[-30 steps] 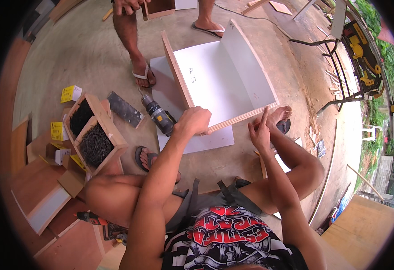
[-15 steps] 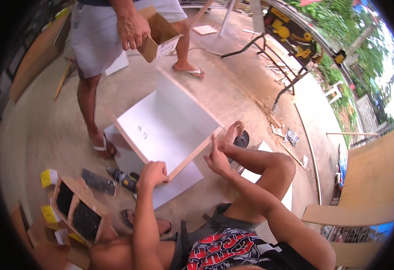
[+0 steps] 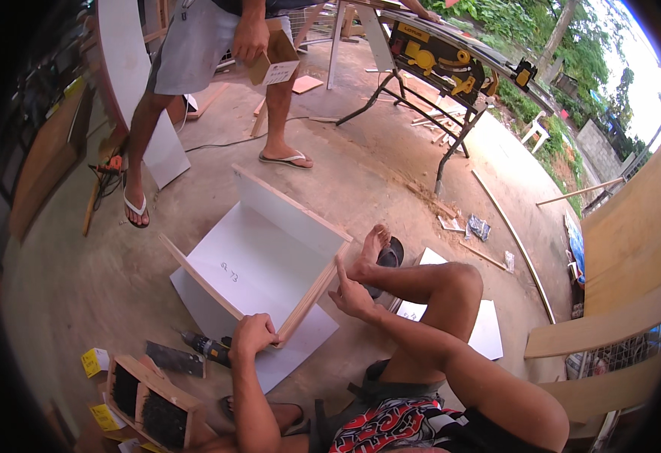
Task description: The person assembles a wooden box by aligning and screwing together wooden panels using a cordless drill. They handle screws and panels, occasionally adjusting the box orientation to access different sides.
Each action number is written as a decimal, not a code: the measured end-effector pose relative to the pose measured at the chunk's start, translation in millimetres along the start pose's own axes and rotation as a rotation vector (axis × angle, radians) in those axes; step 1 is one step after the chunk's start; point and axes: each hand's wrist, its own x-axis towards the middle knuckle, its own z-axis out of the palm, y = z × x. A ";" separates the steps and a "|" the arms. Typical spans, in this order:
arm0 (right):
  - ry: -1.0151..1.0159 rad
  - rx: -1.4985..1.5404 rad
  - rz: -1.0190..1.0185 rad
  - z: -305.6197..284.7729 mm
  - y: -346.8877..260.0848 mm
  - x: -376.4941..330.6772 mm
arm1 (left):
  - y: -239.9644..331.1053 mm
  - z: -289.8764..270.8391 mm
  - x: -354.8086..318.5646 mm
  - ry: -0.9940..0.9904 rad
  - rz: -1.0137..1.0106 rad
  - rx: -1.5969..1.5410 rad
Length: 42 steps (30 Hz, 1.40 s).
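Note:
I sit on the concrete floor with a white open box of boards (image 3: pixel 259 260) in front of me. My left hand (image 3: pixel 251 336) grips the box's near corner where two wood-edged boards meet. My right hand (image 3: pixel 351 293) rests against the right side board with a finger pointing up along its edge. My right foot (image 3: pixel 368 249) lies just behind that board on a dark sandal. A cordless drill (image 3: pixel 206 347) lies on the floor just left of my left hand.
A standing person (image 3: pixel 217 83) in sandals holds a small cardboard box (image 3: pixel 270 57) beyond the boards. A table saw on a stand (image 3: pixel 436 60) is at the back. A wooden tray of dark screws (image 3: pixel 149 404) and yellow boxes (image 3: pixel 95 361) lie lower left. White sheets (image 3: pixel 485 332) lie right.
My view has swung up and right, bringing the standing person and the saw into sight. Both hands have stayed on the box; the left still holds the near corner.

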 end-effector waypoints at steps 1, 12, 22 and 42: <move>0.001 -0.004 -0.004 0.4 -2.8 0.2 | -0.8 -0.9 -1.9 0.004 -0.001 -0.002; 0.056 0.036 -0.032 11.2 0.4 4.7 | -10.9 0.4 -6.4 0.033 0.012 -0.044; 0.024 0.087 -0.019 8.9 1.3 2.1 | 0.8 -7.5 -10.2 0.004 0.017 -0.056; 0.432 -0.128 -0.245 -4.5 3.6 17.6 | -20.3 7.4 -17.6 0.159 0.060 -0.173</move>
